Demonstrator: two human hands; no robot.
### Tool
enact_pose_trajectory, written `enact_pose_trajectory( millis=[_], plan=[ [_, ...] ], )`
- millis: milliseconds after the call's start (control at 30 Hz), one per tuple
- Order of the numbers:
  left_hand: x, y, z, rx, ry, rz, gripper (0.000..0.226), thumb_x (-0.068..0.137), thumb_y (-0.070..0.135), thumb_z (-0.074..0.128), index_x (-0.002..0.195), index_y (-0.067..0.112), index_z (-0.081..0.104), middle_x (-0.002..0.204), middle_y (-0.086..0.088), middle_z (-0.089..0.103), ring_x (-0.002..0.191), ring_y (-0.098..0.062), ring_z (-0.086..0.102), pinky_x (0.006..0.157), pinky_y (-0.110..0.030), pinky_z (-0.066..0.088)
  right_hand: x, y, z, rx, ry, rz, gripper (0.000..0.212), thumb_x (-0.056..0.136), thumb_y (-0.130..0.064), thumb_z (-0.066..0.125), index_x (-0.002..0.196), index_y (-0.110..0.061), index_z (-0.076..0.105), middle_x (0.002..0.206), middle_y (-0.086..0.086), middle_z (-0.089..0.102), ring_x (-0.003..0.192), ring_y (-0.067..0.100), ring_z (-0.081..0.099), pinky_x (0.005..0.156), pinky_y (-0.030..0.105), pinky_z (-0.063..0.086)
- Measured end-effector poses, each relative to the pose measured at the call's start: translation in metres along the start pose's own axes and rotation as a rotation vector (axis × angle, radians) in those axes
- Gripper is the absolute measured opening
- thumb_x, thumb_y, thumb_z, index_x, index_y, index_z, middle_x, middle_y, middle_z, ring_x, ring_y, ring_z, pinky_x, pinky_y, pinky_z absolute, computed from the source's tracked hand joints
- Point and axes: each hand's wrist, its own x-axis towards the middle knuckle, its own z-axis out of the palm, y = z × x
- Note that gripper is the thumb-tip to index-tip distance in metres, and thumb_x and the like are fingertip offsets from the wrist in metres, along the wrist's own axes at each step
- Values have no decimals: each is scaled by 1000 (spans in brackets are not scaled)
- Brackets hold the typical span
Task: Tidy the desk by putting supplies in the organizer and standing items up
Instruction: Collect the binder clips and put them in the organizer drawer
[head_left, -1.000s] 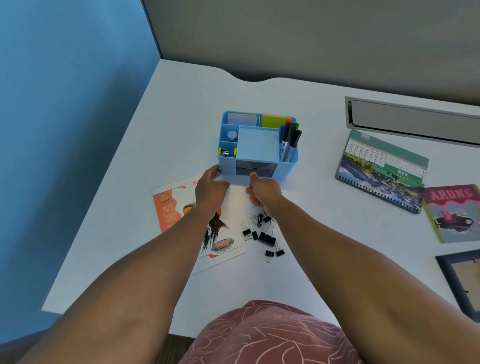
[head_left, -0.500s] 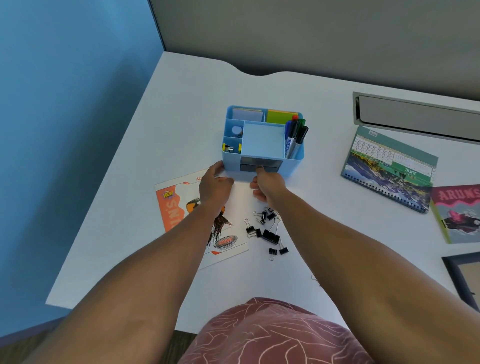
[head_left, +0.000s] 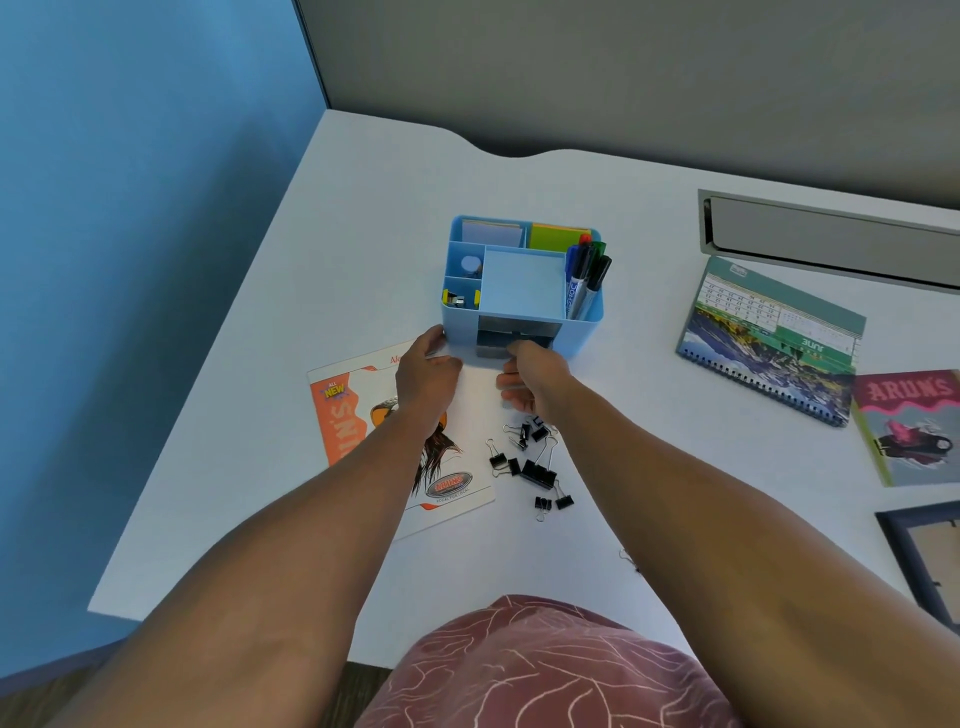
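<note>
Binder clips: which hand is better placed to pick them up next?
Probably the right hand: it sits just beyond the binder clips, at the organizer's drawer. The left hand steadies the organizer's corner, over the flyer.

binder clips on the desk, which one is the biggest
The wide black binder clip in the middle of the pile; the other binder clips around it are clearly smaller.

- I have one head camera, looking forward and steeply down on the table.
- It sits close, at arm's reach.
</note>
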Motion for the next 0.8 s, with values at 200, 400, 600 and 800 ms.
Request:
enact_pose_trajectory(
  millis=[200,400,600,800],
  plan=[
    [-7,-1,1,-50,7,-23,61,91,4,58,149,20,44,144,1,54,131,-18,49,89,-22,39,-9,10,4,-17,30,46,23,94,-19,42,98,-4,59,84,13,65,58,16,58,41,16,41],
    [-12,-5,1,-97,36,-43,54,91,10,59,143,21,49,136,-1,60,120,-18,56,90,-28,47,-19,17,1,25,22,62,22,95,-20,41,91,-4,57,80,14,67,47,14,56,40,17,38],
    [-17,-7,-2,-49,59,-45,50,91,12,64,138,22,52,128,0,62,110,-15,57,95,-34,52,-23,22,0,1,14,82,25,96,-22,44,97,-3,61,89,14,72,49,13,57,41,17,40],
    [-24,-12,-6,39,45,-20,32,88,10,64,119,18,61,110,1,66,104,-17,61,83,-31,52,-29,19,-19,-113,-66,38,41,90,-42,66,98,-2,61,87,12,71,44,10,50,38,15,35]
  ],
)
